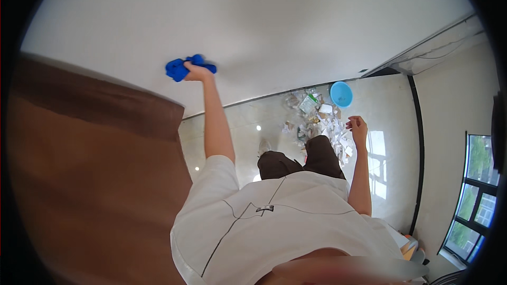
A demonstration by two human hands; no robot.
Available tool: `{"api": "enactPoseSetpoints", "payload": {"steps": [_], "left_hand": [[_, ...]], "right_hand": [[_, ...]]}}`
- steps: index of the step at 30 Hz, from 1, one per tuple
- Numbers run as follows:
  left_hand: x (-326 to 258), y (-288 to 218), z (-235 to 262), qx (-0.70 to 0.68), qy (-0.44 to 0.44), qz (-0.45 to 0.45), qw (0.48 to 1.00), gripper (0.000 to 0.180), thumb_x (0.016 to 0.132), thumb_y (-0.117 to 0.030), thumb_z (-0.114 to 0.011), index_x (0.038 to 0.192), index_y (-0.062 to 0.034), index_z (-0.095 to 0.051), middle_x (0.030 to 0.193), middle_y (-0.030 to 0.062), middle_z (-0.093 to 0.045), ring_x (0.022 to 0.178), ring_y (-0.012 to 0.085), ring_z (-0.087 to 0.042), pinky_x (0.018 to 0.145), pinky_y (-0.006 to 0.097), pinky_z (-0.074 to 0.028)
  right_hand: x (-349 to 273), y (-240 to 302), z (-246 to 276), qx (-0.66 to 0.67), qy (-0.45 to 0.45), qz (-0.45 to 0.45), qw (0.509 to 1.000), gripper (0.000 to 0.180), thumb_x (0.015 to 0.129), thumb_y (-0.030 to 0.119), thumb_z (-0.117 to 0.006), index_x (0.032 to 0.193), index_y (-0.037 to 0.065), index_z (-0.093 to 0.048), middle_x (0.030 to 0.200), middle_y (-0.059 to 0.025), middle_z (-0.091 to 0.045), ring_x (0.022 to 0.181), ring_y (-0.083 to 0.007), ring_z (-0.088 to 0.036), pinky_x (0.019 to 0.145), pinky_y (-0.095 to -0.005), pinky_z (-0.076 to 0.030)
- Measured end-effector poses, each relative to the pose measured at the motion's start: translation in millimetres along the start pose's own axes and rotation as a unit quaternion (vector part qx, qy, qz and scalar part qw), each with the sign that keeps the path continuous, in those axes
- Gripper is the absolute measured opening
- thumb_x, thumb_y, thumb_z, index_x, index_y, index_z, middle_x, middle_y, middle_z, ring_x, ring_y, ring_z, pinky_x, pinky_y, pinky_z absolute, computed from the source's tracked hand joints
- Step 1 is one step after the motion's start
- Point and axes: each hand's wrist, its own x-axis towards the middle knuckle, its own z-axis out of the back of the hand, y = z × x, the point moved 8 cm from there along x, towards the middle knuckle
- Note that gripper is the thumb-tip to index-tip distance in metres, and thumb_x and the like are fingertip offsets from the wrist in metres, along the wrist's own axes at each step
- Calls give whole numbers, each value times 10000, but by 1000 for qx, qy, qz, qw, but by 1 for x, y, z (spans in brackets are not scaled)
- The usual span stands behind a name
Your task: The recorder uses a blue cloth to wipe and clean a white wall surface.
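Observation:
My left hand (197, 73) is stretched out ahead and to the left, closed on a bunched blue cloth (177, 69). The cloth lies against the white wall (285, 31). Lower down on the right, my right hand (357, 125) hangs in the air with its fingers loosely bent and apart, and nothing shows in it. Beneath and beside that hand, a heap of paper scraps and plastic litter (330, 126) covers part of the floor. A round light-blue basin (341, 94) stands at the far end of the heap, close to the wall.
A large brown surface (100, 163) fills the left side. Glossy pale tiles (391, 121) make up the floor. At the right are another wall with a black skirting strip (419, 148) and a dark-framed window (472, 200). Cables (433, 55) run along the far right corner.

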Motion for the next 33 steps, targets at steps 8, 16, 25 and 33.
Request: {"api": "enactPoseSetpoints", "payload": {"steps": [8,16,25,33], "left_hand": [[-266,43,-92,36,27,28,999,563,712,21,-601,1180,54,-291,1062,165,-482,837,240,-529,705,356,-493],[-546,53,-196,292,475,-406,724,489,610,-71,-761,1048,-59,-542,1034,207,-435,974,359,-417,832,469,-318],[-663,90,-219,257,689,-532,420,422,681,-10,-630,1061,-193,-654,1001,57,-540,912,228,-506,731,354,-396],[-472,37,-180,322,641,-538,444,426,657,-41,-666,1033,-241,-664,1007,48,-542,904,249,-497,746,398,-373]], "right_hand": [[28,-94,39,-19,-18,-26,999,138,904,85,-514,940,7,-621,708,-85,-656,599,-125,-618,561,-272,-482],[34,-186,63,13,15,-117,993,130,893,121,-550,923,17,-622,678,-102,-653,614,-173,-646,569,-310,-487],[26,-278,146,23,-164,-175,971,134,911,88,-528,965,8,-621,705,-89,-639,626,-144,-623,564,-292,-500],[14,-268,90,-10,-169,-135,976,147,920,117,-523,964,8,-613,726,-84,-632,601,-139,-603,540,-279,-492]]}}
